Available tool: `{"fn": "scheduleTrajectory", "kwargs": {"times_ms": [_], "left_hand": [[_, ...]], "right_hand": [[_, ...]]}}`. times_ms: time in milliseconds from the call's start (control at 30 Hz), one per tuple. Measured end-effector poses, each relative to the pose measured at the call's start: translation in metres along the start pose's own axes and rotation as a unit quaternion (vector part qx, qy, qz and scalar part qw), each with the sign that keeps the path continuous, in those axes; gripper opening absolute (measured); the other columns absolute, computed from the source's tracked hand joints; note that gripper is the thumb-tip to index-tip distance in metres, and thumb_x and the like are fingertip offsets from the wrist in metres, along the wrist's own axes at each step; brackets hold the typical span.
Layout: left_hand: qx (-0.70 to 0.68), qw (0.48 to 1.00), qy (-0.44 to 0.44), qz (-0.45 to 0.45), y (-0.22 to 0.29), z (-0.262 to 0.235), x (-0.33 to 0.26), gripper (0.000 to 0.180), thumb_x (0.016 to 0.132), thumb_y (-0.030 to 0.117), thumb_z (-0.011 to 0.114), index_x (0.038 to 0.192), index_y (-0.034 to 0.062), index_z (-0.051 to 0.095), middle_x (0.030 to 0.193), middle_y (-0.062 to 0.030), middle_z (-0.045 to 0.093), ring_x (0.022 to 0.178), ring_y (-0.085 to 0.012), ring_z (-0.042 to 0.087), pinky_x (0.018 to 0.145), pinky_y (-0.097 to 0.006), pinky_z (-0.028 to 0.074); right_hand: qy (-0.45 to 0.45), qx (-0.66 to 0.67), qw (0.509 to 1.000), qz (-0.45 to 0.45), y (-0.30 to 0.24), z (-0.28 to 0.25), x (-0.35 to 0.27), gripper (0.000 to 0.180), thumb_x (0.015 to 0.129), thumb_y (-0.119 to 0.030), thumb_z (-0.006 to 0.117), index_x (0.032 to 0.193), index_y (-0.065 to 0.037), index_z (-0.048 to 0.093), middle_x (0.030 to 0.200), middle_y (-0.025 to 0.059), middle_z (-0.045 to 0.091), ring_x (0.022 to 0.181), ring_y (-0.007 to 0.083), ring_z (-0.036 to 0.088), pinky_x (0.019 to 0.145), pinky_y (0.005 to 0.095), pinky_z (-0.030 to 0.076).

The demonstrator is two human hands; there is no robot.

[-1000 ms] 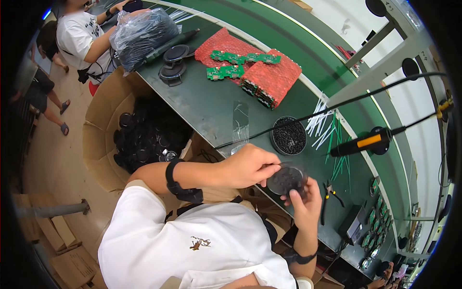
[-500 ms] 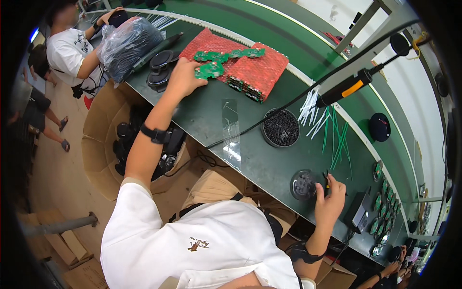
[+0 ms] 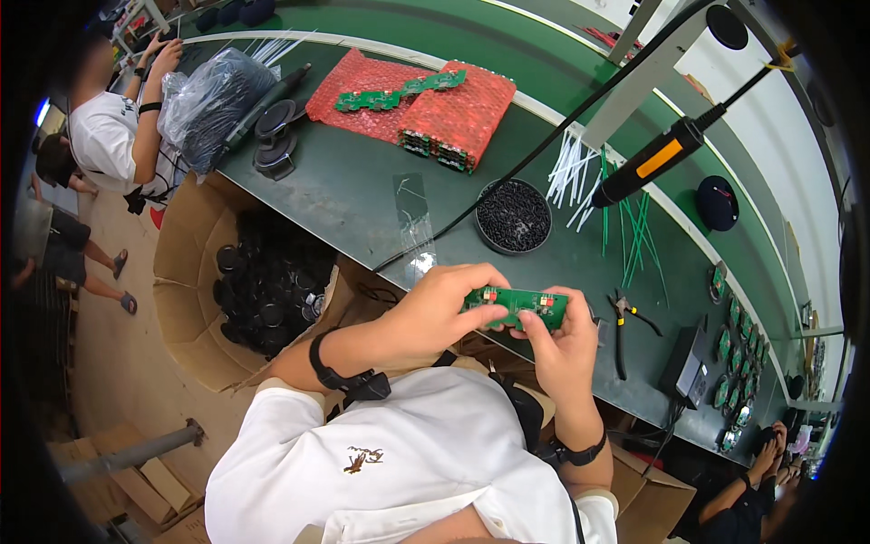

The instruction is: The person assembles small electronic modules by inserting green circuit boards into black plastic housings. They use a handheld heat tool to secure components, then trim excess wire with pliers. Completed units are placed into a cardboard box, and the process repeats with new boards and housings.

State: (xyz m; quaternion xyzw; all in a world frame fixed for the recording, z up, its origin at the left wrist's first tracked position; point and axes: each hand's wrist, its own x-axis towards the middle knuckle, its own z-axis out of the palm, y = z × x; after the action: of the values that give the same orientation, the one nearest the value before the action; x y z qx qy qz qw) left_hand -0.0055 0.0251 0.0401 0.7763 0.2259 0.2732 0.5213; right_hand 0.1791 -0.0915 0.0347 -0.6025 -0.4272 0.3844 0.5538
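I hold a small green circuit board (image 3: 518,304) flat between both hands, close to my chest and above the near edge of the green workbench (image 3: 362,190). My left hand (image 3: 444,308) pinches its left end. My right hand (image 3: 557,349) grips its right end, thumb on top. More green circuit boards (image 3: 399,91) lie on red bubble wrap (image 3: 426,109) at the far side of the bench. A round black dish of small black parts (image 3: 514,216) sits ahead of my hands.
An electric screwdriver with an orange band (image 3: 648,163) hangs on a cable over the bench. Pliers (image 3: 622,326) lie right of my hands, white and green cable ties (image 3: 603,195) beyond. An open cardboard box of black round parts (image 3: 263,281) stands left. Another person (image 3: 113,136) works at far left.
My left hand came back from the red bubble wrap with a green circuit board. Both hands now hold it in front of me; the round black part my right hand held is gone from view.
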Motion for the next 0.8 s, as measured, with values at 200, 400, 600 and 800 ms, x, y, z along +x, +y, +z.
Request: {"fn": "scheduleTrajectory", "kwargs": {"times_ms": [200, 400, 600, 800], "left_hand": [[0.081, 0.993, 0.084, 0.003, -0.011, 0.026, 0.003, 0.019, 0.091, 0.006, 0.076, 0.108, -0.0006, 0.069, 0.094, -0.0153, 0.071, 0.082, -0.0263, 0.073, 0.072, -0.034, 0.056], [-0.024, 0.996, 0.065, -0.052, -0.006, 0.013, 0.012, 0.019, 0.092, 0.003, 0.074, 0.110, -0.0017, 0.069, 0.093, -0.0082, 0.071, 0.084, -0.0187, 0.075, 0.070, -0.031, 0.058], [0.240, 0.951, 0.172, -0.092, -0.065, -0.088, 0.055, 0.020, 0.092, 0.008, 0.075, 0.111, 0.0019, 0.073, 0.095, -0.0085, 0.073, 0.081, -0.0185, 0.071, 0.072, -0.031, 0.056], [0.457, 0.843, 0.274, 0.071, -0.073, -0.092, 0.068, 0.028, 0.082, 0.012, 0.082, 0.109, 0.0056, 0.074, 0.099, -0.0138, 0.071, 0.082, -0.0341, 0.067, 0.076, -0.045, 0.055]], "right_hand": [[0.086, -0.187, 0.974, -0.100, 0.018, 0.009, -0.004, 0.022, 0.097, -0.002, 0.072, 0.111, 0.005, 0.057, 0.089, 0.0137, 0.076, 0.079, 0.0197, 0.078, 0.067, 0.0317, 0.062], [0.096, -0.043, 0.993, -0.053, 0.016, 0.000, -0.003, 0.026, 0.100, -0.004, 0.068, 0.119, 0.002, 0.051, 0.101, 0.0148, 0.074, 0.089, 0.0235, 0.077, 0.072, 0.0312, 0.062], [0.080, 0.212, 0.970, 0.083, 0.007, -0.058, 0.000, 0.025, 0.108, -0.011, 0.056, 0.129, 0.000, 0.049, 0.115, 0.0211, 0.071, 0.098, 0.0287, 0.076, 0.077, 0.0330, 0.064], [0.144, 0.210, 0.963, 0.092, 0.020, -0.086, -0.018, 0.022, 0.108, -0.011, 0.054, 0.126, 0.002, 0.055, 0.114, 0.0180, 0.072, 0.095, 0.0285, 0.076, 0.080, 0.0346, 0.064]]}}
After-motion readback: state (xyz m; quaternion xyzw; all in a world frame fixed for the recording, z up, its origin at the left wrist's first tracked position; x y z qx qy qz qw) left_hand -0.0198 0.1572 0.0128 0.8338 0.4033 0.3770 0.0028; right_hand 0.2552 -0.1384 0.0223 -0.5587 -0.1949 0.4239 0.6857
